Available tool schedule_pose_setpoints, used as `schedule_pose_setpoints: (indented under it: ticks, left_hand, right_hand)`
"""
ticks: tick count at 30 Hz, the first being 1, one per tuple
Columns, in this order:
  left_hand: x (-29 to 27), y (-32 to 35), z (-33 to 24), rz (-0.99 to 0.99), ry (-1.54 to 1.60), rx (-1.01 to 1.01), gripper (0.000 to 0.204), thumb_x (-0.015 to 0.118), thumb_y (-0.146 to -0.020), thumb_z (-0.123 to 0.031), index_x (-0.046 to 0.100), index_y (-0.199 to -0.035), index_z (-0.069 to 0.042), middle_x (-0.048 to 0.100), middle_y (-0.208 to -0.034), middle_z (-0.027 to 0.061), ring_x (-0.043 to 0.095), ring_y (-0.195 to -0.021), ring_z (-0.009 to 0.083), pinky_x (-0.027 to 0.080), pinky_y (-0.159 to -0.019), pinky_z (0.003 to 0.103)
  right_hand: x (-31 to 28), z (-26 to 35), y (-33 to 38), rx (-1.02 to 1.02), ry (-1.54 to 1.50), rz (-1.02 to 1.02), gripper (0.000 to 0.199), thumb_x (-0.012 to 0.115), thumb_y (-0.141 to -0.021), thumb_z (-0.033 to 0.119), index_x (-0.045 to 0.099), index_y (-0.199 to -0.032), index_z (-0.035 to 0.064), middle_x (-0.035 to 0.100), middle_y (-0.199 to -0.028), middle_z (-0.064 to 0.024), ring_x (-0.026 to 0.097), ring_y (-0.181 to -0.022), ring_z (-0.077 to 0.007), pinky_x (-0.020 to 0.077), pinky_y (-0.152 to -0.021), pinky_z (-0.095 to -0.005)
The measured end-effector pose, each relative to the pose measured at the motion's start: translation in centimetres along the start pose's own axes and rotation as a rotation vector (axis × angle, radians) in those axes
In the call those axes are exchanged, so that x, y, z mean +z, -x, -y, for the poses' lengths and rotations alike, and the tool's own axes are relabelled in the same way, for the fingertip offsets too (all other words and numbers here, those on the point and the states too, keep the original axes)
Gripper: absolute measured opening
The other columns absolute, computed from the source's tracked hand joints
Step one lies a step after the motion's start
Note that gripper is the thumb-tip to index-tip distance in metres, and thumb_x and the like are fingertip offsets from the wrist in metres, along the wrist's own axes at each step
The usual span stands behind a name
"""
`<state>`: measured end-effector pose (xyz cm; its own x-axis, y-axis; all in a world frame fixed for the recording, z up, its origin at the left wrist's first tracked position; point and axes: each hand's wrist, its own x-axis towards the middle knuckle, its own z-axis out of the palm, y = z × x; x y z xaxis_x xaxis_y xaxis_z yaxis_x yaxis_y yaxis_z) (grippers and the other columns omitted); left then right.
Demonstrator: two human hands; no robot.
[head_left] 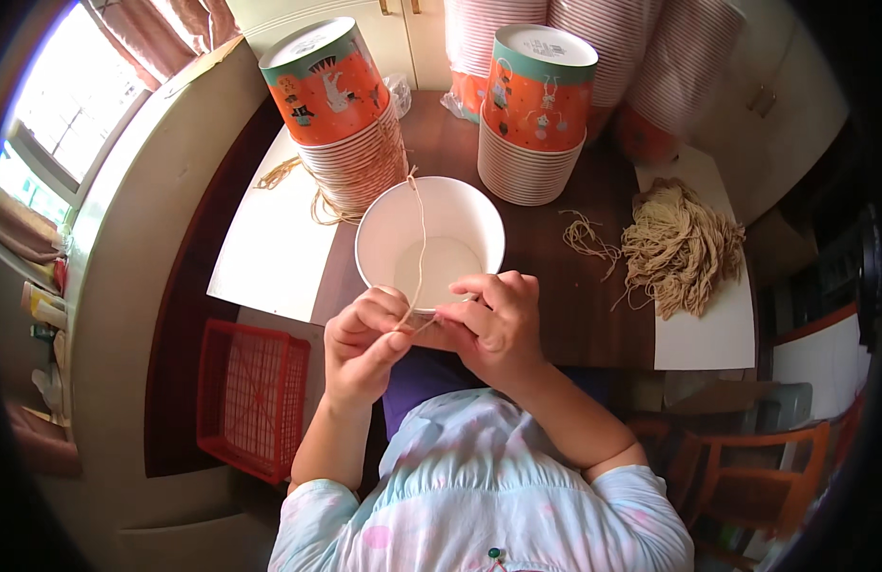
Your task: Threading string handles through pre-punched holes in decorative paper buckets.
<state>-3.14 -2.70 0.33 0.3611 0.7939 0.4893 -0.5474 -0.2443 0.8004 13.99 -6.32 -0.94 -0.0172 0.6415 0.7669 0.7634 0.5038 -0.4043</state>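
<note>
Pinching a thin tan string point(420, 250) between thumb and forefinger, the left hand point(363, 345) sat at about seven o'clock from the white paper cup point(429, 240), its other fingers curled in toward the palm. The right hand point(491, 322) lay just beside it at the cup's five o'clock, fingertips closed narrowly on the same string and resting against the near rim. The two hands met, touching, right at the cup's six o'clock edge. From the fingertips the string ran up toward twelve o'clock across the open mouth of the cup, then on to the left stack of cups point(341, 114) at about eleven o'clock. The cup stood upright on the dark wooden table point(555, 286), its pale inner bottom showing.

A second stack of cups point(534, 114) with an orange printed sleeve stood at one o'clock from the white cup. A bundle of cut strings point(681, 248) lay at three o'clock, well apart from the hands, partly on a white sheet point(712, 334). A red plastic crate point(250, 396) sat on the floor at eight o'clock.
</note>
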Motion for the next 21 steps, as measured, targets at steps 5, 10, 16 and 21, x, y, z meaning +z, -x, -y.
schedule_pose_setpoints:
  ticks: [5, 10, 16, 21]
  left_hand:
    - [-0.5, -0.1, 0.2, 0.019, 0.266, -0.025, 0.009, 0.068, -0.081, -0.004, 0.060, -0.081, -0.003, 0.056, -0.083, 0.0069, 0.049, -0.084, 0.0199, 0.039, -0.078, 0.033]
    - [-0.2, -0.2, 0.3, 0.035, 0.272, -0.055, 0.012, 0.070, -0.081, -0.012, 0.059, -0.078, -0.007, 0.055, -0.078, 0.0037, 0.047, -0.080, 0.0173, 0.037, -0.084, 0.034]
    - [-1.3, -0.5, 0.1, 0.028, 0.186, -0.077, 0.019, 0.073, -0.079, -0.018, 0.058, -0.072, -0.009, 0.053, -0.071, 0.0011, 0.047, -0.073, 0.0153, 0.036, -0.086, 0.036]
    - [-2.0, -1.6, -0.7, 0.379, -0.021, 0.126, 0.013, 0.072, -0.076, -0.009, 0.063, -0.077, 0.000, 0.061, -0.081, 0.0084, 0.055, -0.084, 0.0251, 0.044, -0.081, 0.039]
  right_hand:
    - [-0.6, -0.3, -0.4, -0.025, 0.067, 0.072, 0.016, 0.076, -0.068, 0.014, 0.066, -0.080, 0.0187, 0.060, -0.086, 0.0064, 0.050, -0.071, -0.0151, 0.0349, -0.070, -0.0334]
    - [-1.7, -0.1, -1.4, 0.014, 0.037, 0.274, 0.013, 0.072, -0.072, 0.017, 0.066, -0.083, 0.0144, 0.060, -0.088, 0.0003, 0.056, -0.078, -0.0208, 0.0380, -0.071, -0.0358]
    - [-3.5, -4.6, -8.6, 0.230, -0.052, 0.364, 0.041, 0.073, -0.074, 0.017, 0.057, -0.109, 0.0036, 0.059, -0.102, -0.0151, 0.060, -0.096, -0.0306, 0.0481, -0.084, -0.0382]
    - [-0.1, -11.5, -12.5, 0.300, 0.254, 0.868, 0.034, 0.062, -0.074, 0.022, 0.064, -0.100, 0.0000, 0.065, -0.101, -0.0215, 0.063, -0.093, -0.0354, 0.0495, -0.082, -0.0426]
